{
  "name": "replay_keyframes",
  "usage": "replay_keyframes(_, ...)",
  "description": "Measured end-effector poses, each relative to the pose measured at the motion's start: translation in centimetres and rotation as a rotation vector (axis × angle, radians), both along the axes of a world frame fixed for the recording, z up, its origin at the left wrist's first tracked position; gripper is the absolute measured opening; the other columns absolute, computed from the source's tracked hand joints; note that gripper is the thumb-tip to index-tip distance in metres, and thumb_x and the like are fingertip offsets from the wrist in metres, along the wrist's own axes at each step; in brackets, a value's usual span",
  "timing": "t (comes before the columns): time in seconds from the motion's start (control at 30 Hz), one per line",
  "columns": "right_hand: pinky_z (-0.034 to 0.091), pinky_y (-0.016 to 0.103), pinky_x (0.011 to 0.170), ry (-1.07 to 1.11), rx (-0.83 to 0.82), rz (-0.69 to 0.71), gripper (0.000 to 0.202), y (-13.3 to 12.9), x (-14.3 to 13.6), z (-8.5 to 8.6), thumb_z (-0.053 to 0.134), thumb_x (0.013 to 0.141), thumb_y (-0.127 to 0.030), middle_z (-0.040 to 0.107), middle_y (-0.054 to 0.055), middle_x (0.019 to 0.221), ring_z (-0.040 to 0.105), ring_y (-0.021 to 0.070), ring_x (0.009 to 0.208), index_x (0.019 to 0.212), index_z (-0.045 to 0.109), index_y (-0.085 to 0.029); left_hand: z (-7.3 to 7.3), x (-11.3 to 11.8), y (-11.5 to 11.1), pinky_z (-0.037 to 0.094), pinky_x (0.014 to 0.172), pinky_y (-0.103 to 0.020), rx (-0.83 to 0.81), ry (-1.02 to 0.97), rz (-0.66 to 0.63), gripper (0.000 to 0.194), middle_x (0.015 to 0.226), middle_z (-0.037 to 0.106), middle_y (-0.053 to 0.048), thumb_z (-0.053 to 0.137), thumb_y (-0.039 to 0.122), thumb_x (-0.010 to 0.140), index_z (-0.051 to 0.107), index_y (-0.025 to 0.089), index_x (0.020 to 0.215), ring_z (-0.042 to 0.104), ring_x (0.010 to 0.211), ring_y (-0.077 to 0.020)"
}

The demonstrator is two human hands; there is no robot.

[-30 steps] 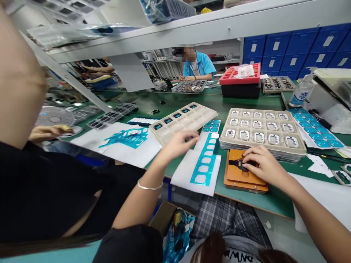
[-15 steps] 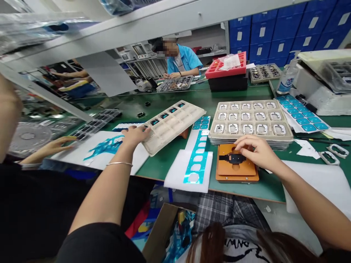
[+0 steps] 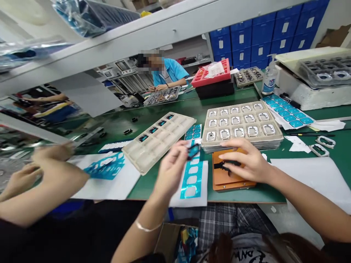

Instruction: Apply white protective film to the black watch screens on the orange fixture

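Observation:
My left hand (image 3: 172,166) is closed, pinching a small black frame (image 3: 193,151) with blue film inside its opening. It holds the frame above the strip of blue film (image 3: 191,182) lying on white foam. My right hand (image 3: 246,160) is over the orange fixture (image 3: 219,181), its fingers curved and apart around the black sliding piece (image 3: 219,166) on top. Whether its fingertips press on that piece is hard to see. Left of my left hand, a beige tray (image 3: 164,140) carries several similar black frames with blue film in its back row.
Stacked beige trays of silvery frames (image 3: 236,120) stand behind the fixture. To the right lie a sheet of blue stickers (image 3: 290,113), two loose frames (image 3: 318,149) and white foam (image 3: 309,175). A co-worker's blurred hands (image 3: 52,168) are at left; another person (image 3: 170,73) sits opposite.
My left hand has left the beige tray and moved right with a black frame; the tray now rests lower. My right hand has spread farther over the fixture. The neighbour's arm has swung inward.

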State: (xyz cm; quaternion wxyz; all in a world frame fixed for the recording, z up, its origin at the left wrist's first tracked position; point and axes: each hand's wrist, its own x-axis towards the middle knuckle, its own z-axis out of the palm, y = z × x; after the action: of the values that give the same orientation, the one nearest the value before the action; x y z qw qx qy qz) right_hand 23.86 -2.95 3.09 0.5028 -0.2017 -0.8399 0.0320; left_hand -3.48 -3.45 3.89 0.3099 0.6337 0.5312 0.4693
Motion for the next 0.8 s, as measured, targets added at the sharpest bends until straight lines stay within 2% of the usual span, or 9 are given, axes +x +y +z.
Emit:
replay_keyframes(0.07, 0.055, 0.046, 0.097, -0.034, 0.038, 0.023, 0.017, -0.4, -0.3, 0.0, 0.061, 0.094, -0.022, 0.065, 0.014, 0.128, 0.061, 0.0248, 0.12, 0.111, 0.064, -0.022, -0.4, 4.1, -1.3, 0.049, 0.08, -0.034, -0.283, -0.379, -0.171, 0.048, 0.121, 0.059, -0.008, 0.068, 0.064, 0.08, 0.064, 0.021, 0.1, 0.057, 0.102, -0.0222)
replay_keyframes(0.13, 0.055, 0.046, 0.098, -0.05, 0.031, 0.039, 0.017, -0.6, -0.4, -0.1, 0.062, 0.094, -0.023, 0.064, 0.017, 0.13, 0.06, 0.0253, 0.123, 0.111, 0.062, -0.019, -0.5, 6.5, -1.7, 0.047, 0.074, -0.029, -0.422, -0.619, -0.258, 0.048, 0.109, 0.065, -0.007, 0.077, 0.058, 0.074, 0.068, 0.02, 0.101, 0.058, 0.093, -0.0192)
replay_keyframes(0.27, 0.058, 0.04, 0.094, -0.035, 0.022, 0.046, 0.01, -0.8, -0.7, -0.4, 0.062, 0.094, -0.02, 0.069, 0.015, 0.122, 0.066, 0.0222, 0.114, 0.104, 0.061, -0.019, -0.5, 7.4, -1.8, 0.045, 0.07, -0.025, -0.511, -0.789, -0.321, 0.04, 0.092, 0.068, -0.004, 0.084, 0.05, 0.071, 0.073, 0.018, 0.093, 0.057, 0.081, -0.0138)
replay_keyframes(0.4, 0.06, 0.038, 0.089, -0.02, 0.04, 0.005, 0.01, -1.2, -1.0, -0.6, 0.063, 0.093, -0.019, 0.073, 0.012, 0.117, 0.07, 0.0224, 0.108, 0.103, 0.062, -0.02, -0.4, 7.6, -2.4, 0.047, 0.073, -0.025, -0.527, -0.837, -0.318, 0.039, 0.093, 0.068, -0.003, 0.087, 0.047, 0.068, 0.074, 0.019, 0.092, 0.058, 0.081, -0.0135)
replay_keyframes(0.53, 0.06, 0.037, 0.089, -0.006, -0.005, 0.032, 0.023, -1.5, -1.1, -0.5, 0.06, 0.091, -0.014, 0.073, 0.013, 0.118, 0.069, 0.0222, 0.11, 0.113, 0.061, -0.02, -0.5, 8.1, -2.6, 0.046, 0.073, -0.024, -0.506, -0.8, -0.355, 0.039, 0.09, 0.066, -0.003, 0.085, 0.051, 0.07, 0.074, 0.019, 0.091, 0.056, 0.078, -0.0119)
replay_keyframes(0.67, 0.06, 0.039, 0.091, 0.014, -0.088, 0.002, 0.028, -1.3, -0.6, -0.3, 0.062, 0.089, -0.018, 0.074, 0.011, 0.113, 0.072, 0.0231, 0.104, 0.117, 0.061, -0.022, -0.6, 7.7, -2.9, 0.043, 0.067, -0.024, -0.375, -0.657, -0.309, 0.037, 0.097, 0.063, -0.004, 0.077, 0.055, 0.077, 0.072, 0.019, 0.086, 0.051, 0.078, -0.0121)
replay_keyframes(0.8, 0.061, 0.04, 0.089, 0.039, -0.164, -0.091, 0.029, -1.0, 0.3, 0.1, 0.066, 0.087, -0.024, 0.076, 0.008, 0.107, 0.073, 0.025, 0.098, 0.116, 0.064, -0.023, -0.8, 6.6, -3.5, 0.046, 0.076, -0.027, -0.235, -0.448, -0.281, 0.034, 0.109, 0.061, -0.006, 0.071, 0.054, 0.083, 0.071, 0.023, 0.099, 0.055, 0.095, -0.018)
